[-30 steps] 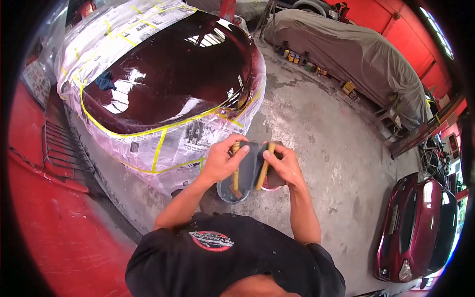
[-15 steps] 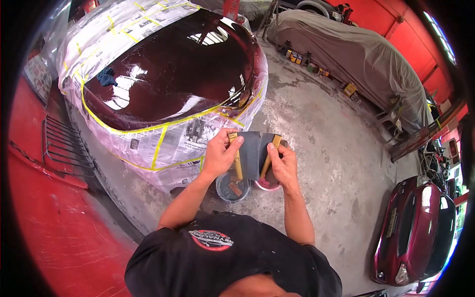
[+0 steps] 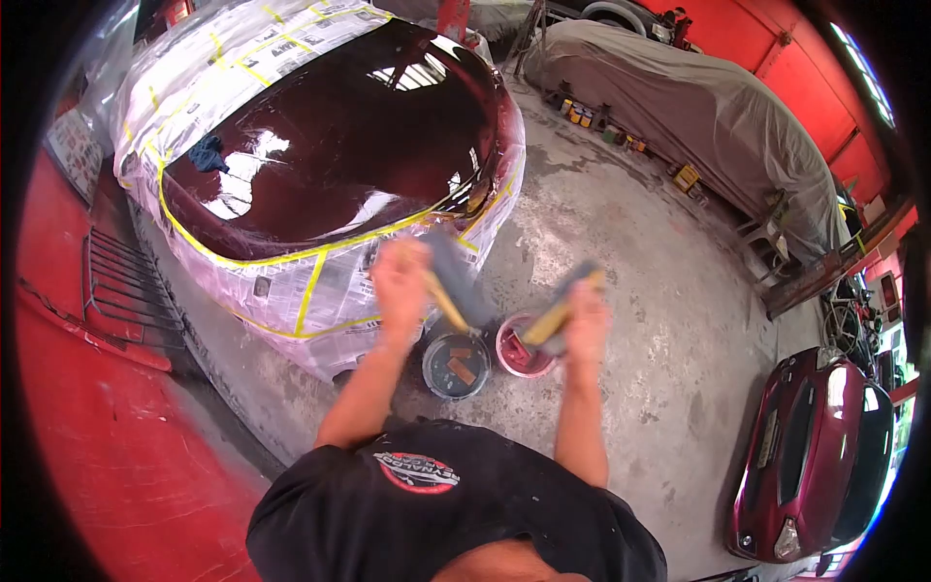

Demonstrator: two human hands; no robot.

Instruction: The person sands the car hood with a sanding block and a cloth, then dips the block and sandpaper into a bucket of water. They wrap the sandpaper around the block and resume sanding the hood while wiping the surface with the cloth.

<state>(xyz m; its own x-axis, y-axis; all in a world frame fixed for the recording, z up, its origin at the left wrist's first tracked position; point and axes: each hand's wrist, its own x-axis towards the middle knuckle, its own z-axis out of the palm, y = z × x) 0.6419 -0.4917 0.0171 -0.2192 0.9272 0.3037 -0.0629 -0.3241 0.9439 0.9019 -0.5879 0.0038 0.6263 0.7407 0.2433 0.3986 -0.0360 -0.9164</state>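
My left hand [image 3: 400, 281], smeared by motion, is closed on a piece of dark grey sandpaper [image 3: 456, 276] with a yellow-brown folded edge. On the other side, my right hand [image 3: 587, 325] grips a second piece of sandpaper [image 3: 562, 310], also dark with a yellow-brown strip. The two pieces are apart. Beneath them on the floor stand a dark bucket [image 3: 433, 381] of water, with brown blocks in it, and a pink bucket [image 3: 502, 361] with reddish things inside. Blur hides the finger details.
A glossy dark red car panel [image 3: 339, 136], framed by taped newspaper and plastic [image 3: 281, 306], is ahead to the left. A blue cloth [image 3: 207, 153] lies on it. Cans [image 3: 579, 114] line a sheeted car [image 3: 679, 87]. A maroon car [image 3: 819, 446] stands at right, a metal rack [image 3: 126, 281] at left.
My hands have moved apart, left hand leftward and right hand rightward. The sandpaper, side by side between them before, is now in two separated pieces. More of both buckets shows.
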